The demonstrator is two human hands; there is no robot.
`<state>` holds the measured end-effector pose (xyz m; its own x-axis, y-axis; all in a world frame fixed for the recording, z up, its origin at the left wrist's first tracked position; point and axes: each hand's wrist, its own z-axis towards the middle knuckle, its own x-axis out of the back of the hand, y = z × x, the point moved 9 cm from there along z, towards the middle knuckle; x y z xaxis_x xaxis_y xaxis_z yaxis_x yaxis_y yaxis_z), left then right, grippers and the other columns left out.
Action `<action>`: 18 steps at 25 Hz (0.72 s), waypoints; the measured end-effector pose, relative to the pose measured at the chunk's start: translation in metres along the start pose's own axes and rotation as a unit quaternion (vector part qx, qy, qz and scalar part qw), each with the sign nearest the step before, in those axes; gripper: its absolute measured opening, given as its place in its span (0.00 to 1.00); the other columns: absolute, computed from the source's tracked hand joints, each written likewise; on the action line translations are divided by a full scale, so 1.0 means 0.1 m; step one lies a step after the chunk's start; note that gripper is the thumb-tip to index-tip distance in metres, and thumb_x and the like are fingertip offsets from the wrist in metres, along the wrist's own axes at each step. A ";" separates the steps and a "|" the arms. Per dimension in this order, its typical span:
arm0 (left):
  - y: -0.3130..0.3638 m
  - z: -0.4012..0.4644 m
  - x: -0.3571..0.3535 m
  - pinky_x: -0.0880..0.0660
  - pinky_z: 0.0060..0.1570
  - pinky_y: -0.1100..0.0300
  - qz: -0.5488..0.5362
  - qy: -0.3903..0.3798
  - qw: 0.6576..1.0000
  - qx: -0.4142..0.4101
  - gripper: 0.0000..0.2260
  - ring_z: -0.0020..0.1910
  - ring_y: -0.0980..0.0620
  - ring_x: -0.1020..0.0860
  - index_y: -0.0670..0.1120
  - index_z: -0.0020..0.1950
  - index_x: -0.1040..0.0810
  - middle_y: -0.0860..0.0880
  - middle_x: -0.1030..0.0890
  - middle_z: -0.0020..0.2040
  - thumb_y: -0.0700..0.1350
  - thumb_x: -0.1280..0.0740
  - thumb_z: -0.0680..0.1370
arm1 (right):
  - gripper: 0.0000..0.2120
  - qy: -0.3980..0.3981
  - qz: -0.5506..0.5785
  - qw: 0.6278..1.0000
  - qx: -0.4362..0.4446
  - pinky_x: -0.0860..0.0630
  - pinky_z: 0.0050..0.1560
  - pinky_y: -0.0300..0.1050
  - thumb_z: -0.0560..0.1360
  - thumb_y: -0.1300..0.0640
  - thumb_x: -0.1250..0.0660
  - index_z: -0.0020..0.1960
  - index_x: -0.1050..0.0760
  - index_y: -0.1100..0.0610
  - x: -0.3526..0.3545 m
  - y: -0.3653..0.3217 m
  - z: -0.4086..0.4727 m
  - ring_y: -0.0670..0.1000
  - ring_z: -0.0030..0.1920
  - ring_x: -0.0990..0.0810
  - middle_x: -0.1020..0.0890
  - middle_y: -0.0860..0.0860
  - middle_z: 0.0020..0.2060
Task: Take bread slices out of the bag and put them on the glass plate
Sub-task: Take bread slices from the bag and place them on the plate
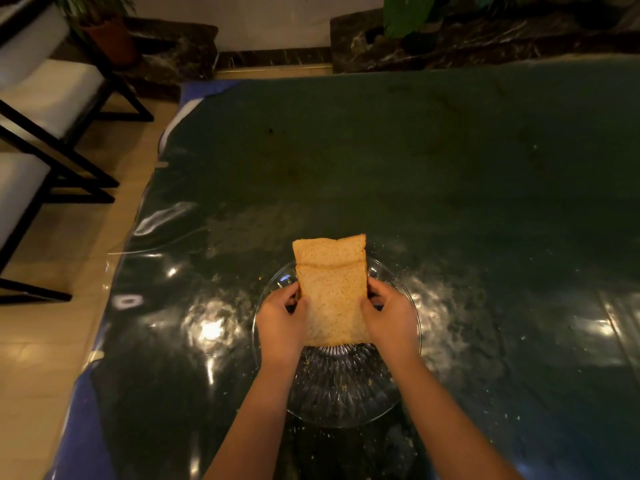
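Observation:
A stack of brown bread slices is held between both hands above the far half of the round glass plate. My left hand grips the stack's left edge and my right hand grips its right edge. Two slices show, the back one standing a little higher than the front one. The plate lies on the dark table, its near half bare with crumbs on it. No bag is in view.
The dark glossy table carries scattered crumbs around the plate. Black-framed chairs with white cushions stand at the left on a tiled floor. Potted plants and a dark marble ledge lie beyond the table's far edge.

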<state>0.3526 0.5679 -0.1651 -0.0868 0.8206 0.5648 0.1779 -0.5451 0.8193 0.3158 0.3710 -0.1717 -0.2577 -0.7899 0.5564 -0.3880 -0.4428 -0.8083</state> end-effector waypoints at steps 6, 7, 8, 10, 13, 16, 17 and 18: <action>-0.03 -0.11 0.16 0.24 0.53 0.50 0.007 -0.024 0.999 0.046 0.22 0.52 0.49 0.23 0.45 0.68 0.30 0.44 0.23 0.60 0.41 0.32 0.75 | 0.18 -0.026 -0.013 0.999 -0.015 0.26 0.41 0.40 0.73 0.58 0.35 0.62 0.26 0.54 0.09 0.00 -0.08 0.50 0.48 0.19 0.17 0.52 0.49; 0.04 -0.17 0.21 0.24 0.53 0.51 0.012 -0.026 0.999 0.030 0.22 0.53 0.49 0.23 0.45 0.68 0.30 0.44 0.23 0.60 0.41 0.32 0.75 | 0.19 -0.029 -0.008 0.999 -0.021 0.25 0.44 0.41 0.72 0.58 0.34 0.63 0.27 0.55 0.14 0.01 -0.13 0.51 0.49 0.19 0.17 0.53 0.51; 0.14 -0.26 0.24 0.24 0.53 0.54 0.020 -0.038 0.999 0.007 0.21 0.54 0.48 0.23 0.45 0.67 0.29 0.45 0.23 0.59 0.40 0.32 0.74 | 0.19 -0.029 -0.003 0.999 -0.024 0.25 0.46 0.42 0.72 0.58 0.34 0.63 0.27 0.56 0.22 -0.01 -0.20 0.50 0.50 0.19 0.18 0.54 0.52; 0.30 -0.45 0.19 0.28 0.52 0.60 0.049 -0.097 0.994 -0.025 0.20 0.56 0.48 0.23 0.44 0.65 0.28 0.49 0.22 0.58 0.40 0.31 0.74 | 0.19 -0.033 0.000 0.999 -0.018 0.27 0.47 0.40 0.71 0.58 0.33 0.62 0.27 0.56 0.34 -0.07 -0.31 0.50 0.50 0.20 0.18 0.54 0.55; 0.76 -0.87 0.15 0.32 0.52 0.63 0.099 -0.165 0.978 -0.077 0.21 0.56 0.50 0.23 0.44 0.65 0.28 0.45 0.21 0.60 0.43 0.30 0.73 | 0.19 -0.035 0.008 0.999 0.015 0.27 0.47 0.40 0.70 0.59 0.31 0.60 0.25 0.55 0.76 -0.30 -0.57 0.50 0.47 0.19 0.17 0.54 0.53; 1.40 -1.32 0.12 0.32 0.52 0.63 0.129 -0.174 0.962 -0.164 0.20 0.56 0.51 0.24 0.47 0.64 0.27 0.46 0.21 0.59 0.46 0.30 0.73 | 0.20 -0.026 0.000 0.997 0.068 0.28 0.44 0.32 0.69 0.58 0.30 0.60 0.26 0.55 1.37 -0.46 -0.85 0.47 0.43 0.21 0.18 0.52 0.53; 1.63 -1.49 0.10 0.32 0.52 0.64 0.138 -0.173 0.955 -0.197 0.20 0.57 0.52 0.24 0.47 0.63 0.26 0.47 0.21 0.59 0.46 0.30 0.72 | 0.20 -0.018 0.002 0.997 0.081 0.29 0.43 0.31 0.69 0.58 0.30 0.60 0.26 0.54 1.62 -0.48 -0.95 0.45 0.42 0.22 0.18 0.52 0.53; 1.85 -1.68 0.07 0.32 0.54 0.64 0.146 -0.172 0.947 -0.227 0.20 0.57 0.52 0.24 0.47 0.63 0.26 0.47 0.20 0.59 0.46 0.29 0.72 | 0.20 -0.007 0.003 0.996 0.094 0.29 0.43 0.31 0.69 0.57 0.29 0.60 0.25 0.53 1.88 -0.47 -1.08 0.44 0.41 0.22 0.18 0.51 0.52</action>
<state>0.2203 0.4440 0.0071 0.2397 0.5875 0.7729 -0.3014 -0.7117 0.6345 0.1906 0.2893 -0.0082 -0.2465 -0.7981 0.5498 -0.2135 -0.5087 -0.8341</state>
